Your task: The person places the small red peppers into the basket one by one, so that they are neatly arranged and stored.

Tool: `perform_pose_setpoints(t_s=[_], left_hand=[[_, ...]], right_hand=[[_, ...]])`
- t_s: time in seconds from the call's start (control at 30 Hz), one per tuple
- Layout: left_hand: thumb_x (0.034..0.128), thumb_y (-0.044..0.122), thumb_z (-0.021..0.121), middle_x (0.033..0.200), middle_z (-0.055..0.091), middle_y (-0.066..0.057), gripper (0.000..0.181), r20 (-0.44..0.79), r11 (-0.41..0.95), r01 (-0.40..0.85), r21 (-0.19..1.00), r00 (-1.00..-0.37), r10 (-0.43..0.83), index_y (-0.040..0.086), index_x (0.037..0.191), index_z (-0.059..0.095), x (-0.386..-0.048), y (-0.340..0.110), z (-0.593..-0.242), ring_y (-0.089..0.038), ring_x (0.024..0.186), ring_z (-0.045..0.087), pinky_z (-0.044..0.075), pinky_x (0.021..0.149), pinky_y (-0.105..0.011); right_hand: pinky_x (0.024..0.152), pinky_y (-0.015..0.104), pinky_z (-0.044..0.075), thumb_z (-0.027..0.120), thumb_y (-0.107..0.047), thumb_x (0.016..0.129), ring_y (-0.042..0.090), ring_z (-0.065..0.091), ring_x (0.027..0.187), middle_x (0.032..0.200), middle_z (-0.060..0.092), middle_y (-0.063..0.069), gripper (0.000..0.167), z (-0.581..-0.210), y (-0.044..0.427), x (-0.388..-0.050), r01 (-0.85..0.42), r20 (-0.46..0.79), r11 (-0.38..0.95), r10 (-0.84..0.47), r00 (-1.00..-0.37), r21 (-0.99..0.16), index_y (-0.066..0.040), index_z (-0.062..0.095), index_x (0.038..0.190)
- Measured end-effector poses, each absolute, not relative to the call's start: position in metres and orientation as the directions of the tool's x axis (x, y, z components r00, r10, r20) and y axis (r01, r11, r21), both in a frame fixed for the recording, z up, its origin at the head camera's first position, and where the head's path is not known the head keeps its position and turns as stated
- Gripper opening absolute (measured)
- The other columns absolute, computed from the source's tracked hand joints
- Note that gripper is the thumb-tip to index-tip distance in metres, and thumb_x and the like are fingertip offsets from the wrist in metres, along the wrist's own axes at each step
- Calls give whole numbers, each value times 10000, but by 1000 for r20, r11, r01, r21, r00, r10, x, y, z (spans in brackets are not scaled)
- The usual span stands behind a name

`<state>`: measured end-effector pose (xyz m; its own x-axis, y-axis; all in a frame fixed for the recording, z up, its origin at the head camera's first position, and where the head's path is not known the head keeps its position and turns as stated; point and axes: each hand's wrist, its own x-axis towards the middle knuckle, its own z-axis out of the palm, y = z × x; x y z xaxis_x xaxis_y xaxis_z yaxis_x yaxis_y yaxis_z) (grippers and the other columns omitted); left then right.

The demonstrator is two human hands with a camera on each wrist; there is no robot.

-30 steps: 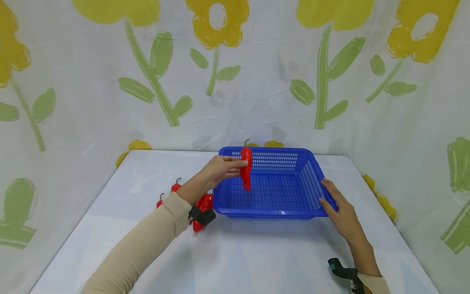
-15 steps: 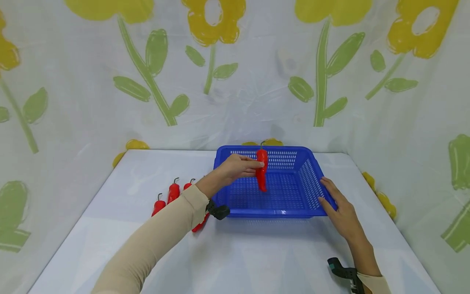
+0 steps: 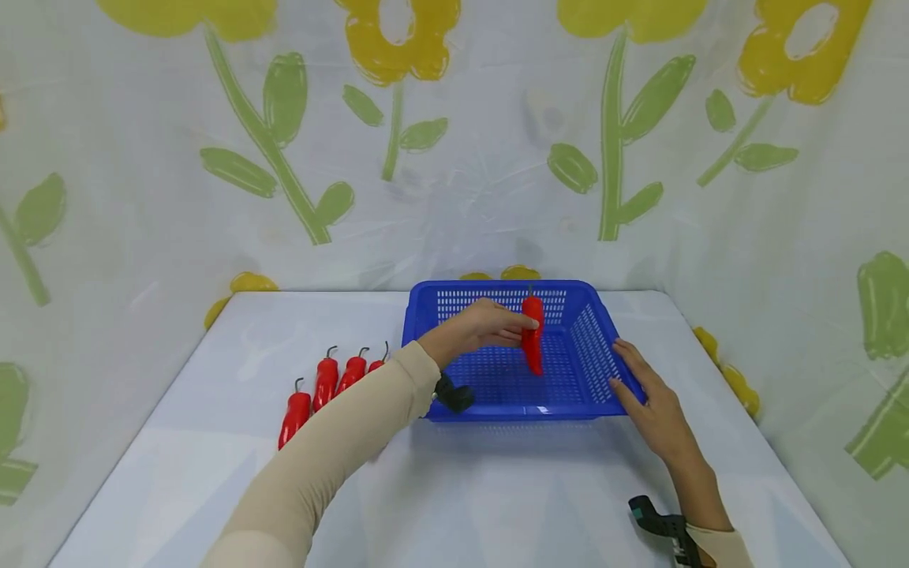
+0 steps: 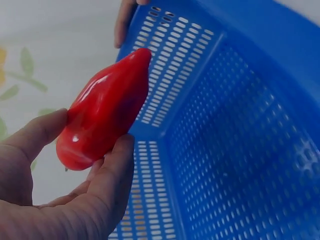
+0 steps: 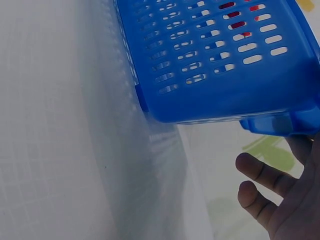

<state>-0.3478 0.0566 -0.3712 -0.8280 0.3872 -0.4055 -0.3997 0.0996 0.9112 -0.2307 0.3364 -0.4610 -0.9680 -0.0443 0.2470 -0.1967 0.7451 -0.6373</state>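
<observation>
Red pepper (image 4: 107, 105), observed in the left hand (image 3: 490, 322), over the interior of the blue basket (image 3: 525, 412); remaining notes run by descending size. Floral cloth (image 3: 483, 213) hangs behind and to both sides of the white bench (image 3: 525, 489). Basket sits toward the far side of the bench, mouth up; presumably that position suits both arms, one hand on its right end, the other reaching over its left side. Right hand (image 3: 653, 394) holds the basket at the right rim, thumb and a finger on the edge; right wrist view shows two other fingers off the wall, so the grip looks light, likely for steadying rather than lifting. Left hand: fingers narrowed to the pepper's width, thumb on one side, fingertips opposite, nearer the stem end than the tip. Probable reason: a pinch there leaves the taper free and lets the pepper hang stem up, tip down, well inside the walls; it appears apart from the basket floor. Loose peppers (image 3: 295, 414), at least four, lie on the bench left of the basket, stems all toward the far side; the shared orientation probably keeps each within easy reach of the left hand. Sleeve (image 3: 341, 450) hides their lower parts; exact count cannot be told.
</observation>
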Motion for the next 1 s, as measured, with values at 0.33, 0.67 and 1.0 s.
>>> perform_pose_setpoints(t_s=[0.33, 0.67, 1.0], left_hand=[[849, 99, 809, 980, 697, -188, 568, -441, 154, -414, 897, -816, 373, -96, 1289, 508, -356, 89, -374, -319, 919, 719, 583, 858, -428], [841, 32, 798, 1051, 680, -243, 594, -505, 188, -469, 863, -785, 358, -120, 1309, 466, -369, 107, -386, -363, 987, 696, 513, 986, -467], [856, 21, 777, 1167, 650, -270, 588, -551, 239, -496, 835, -739, 388, -112, 1333, 460, -373, 123, -402, -379, 1080, 656, 512, 987, -452]], right_hand=[[1022, 766, 283, 506, -360, 1036, 453, 241, 1457, 1651, 217, 33, 615, -461, 341, -233, -195, 248, 742, -41, -968, -641, -321, 251, 1594], [1033, 758, 280, 512, -351, 1036, 427, 233, 1469, 1651, 217, 12, 611, -464, 341, -231, -180, 238, 731, -25, -971, -658, -345, 253, 1590], [1045, 750, 277, 511, -337, 1039, 393, 246, 1474, 1644, 235, -31, 594, -466, 340, -234, -204, 253, 718, -41, -967, -665, -346, 273, 1584]])
